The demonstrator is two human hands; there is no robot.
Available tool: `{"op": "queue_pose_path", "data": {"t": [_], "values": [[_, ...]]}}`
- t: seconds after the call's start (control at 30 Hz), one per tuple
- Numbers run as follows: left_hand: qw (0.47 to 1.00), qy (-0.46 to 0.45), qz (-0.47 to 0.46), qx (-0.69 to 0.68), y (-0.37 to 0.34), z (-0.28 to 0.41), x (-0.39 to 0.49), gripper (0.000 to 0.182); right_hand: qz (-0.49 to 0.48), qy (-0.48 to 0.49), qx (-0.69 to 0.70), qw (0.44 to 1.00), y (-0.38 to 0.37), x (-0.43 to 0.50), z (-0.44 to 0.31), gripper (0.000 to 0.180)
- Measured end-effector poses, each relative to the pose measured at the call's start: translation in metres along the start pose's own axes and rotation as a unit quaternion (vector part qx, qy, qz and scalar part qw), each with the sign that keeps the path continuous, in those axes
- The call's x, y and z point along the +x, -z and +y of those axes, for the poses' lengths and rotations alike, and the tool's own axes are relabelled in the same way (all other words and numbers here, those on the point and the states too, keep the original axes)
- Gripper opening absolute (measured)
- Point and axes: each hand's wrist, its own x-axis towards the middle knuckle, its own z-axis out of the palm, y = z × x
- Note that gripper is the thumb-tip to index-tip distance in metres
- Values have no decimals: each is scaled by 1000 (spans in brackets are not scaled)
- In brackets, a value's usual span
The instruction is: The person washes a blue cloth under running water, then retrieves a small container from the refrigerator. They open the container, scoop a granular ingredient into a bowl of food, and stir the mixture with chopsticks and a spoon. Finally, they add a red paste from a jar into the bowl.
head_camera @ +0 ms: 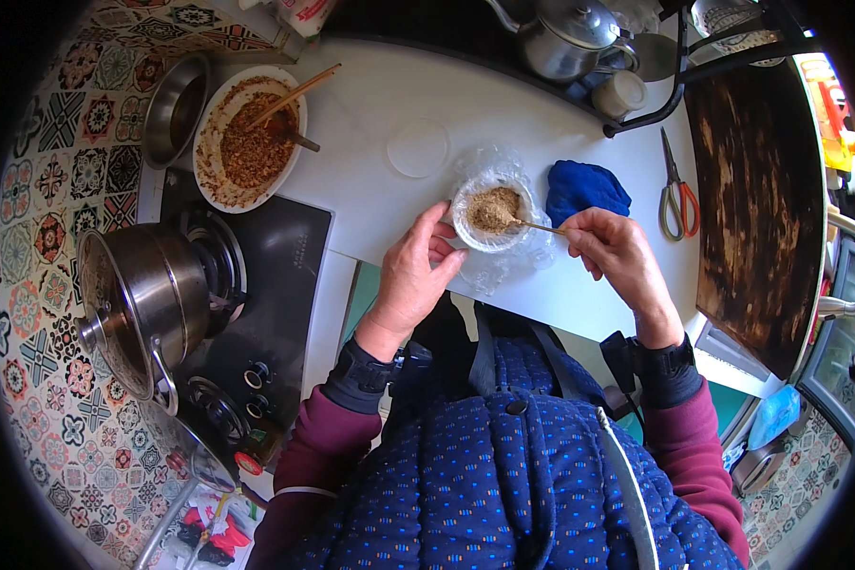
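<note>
A small white bowl (491, 243) lined with clear plastic film (488, 274) stands on the white countertop near its front edge. Brown ground powder (495, 208) lies inside it. My left hand (420, 267) rests against the bowl's left side, fingers curved around the rim. In my right hand (609, 249) is the handle of a thin metal spoon (543, 228), pinched between thumb and fingers; the spoon's bowl end is in the powder. A blue cloth (586, 191) lies crumpled just beyond my right hand. A round translucent lid (419, 147) lies flat behind the bowl, to the left.
A white bowl of reddish-brown mix (249, 135) with chopsticks (299, 92) stands at the back left, beside a metal basin (176, 110). A lidded steel pot (149, 299) is on the black gas hob (278, 285). Scissors (678, 203), a charred wooden board (755, 206) and a kettle (566, 46) are rightward.
</note>
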Motion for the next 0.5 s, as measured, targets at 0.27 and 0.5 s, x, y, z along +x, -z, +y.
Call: {"op": "queue_pose_path", "data": {"t": [0.27, 0.5], "values": [[975, -82, 58, 198, -3, 7, 3, 101, 2, -10, -4, 1000, 3, -3, -7, 12], [978, -197, 33, 61, -28, -7, 29, 120, 8, -3, -23, 1000, 4, -3, -11, 11]]}}
